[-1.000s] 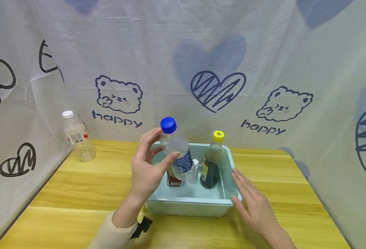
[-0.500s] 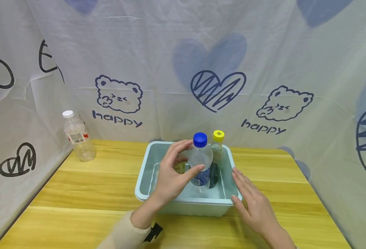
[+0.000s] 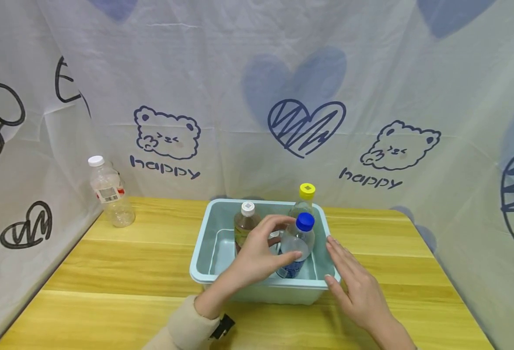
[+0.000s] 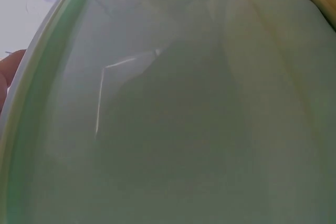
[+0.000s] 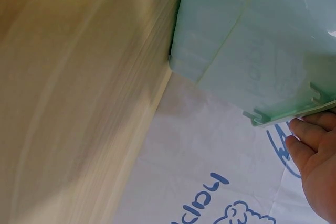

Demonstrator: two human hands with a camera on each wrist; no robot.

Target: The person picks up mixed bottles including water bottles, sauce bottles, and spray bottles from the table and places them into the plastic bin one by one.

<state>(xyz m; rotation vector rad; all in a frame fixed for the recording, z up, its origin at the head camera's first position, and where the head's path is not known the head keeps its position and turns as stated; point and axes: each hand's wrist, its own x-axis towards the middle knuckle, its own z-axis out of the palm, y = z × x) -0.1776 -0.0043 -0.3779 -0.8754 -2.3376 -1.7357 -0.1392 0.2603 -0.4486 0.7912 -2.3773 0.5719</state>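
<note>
In the head view my left hand grips a clear plastic bottle with a blue cap and blue label, thumb in front and fingers behind. That bottle stands slightly tilted inside the pale green plastic bin, at its front right. My right hand rests its straight fingers along the bin's right rim. A brown bottle with a white cap stands in the bin, left of the held one. Behind the held bottle is a yellow-capped bottle, partly hidden. The bin wall fills most of the left wrist view.
A clear bottle with a white cap stands at the table's back left corner. The wooden table lies under the bin. A printed cloth curtain hangs behind and along the sides.
My left hand has carried the blue-capped bottle rightward and down into the bin, in front of the yellow-capped one. The brown bottle now shows more. My right hand has stayed at the rim.
</note>
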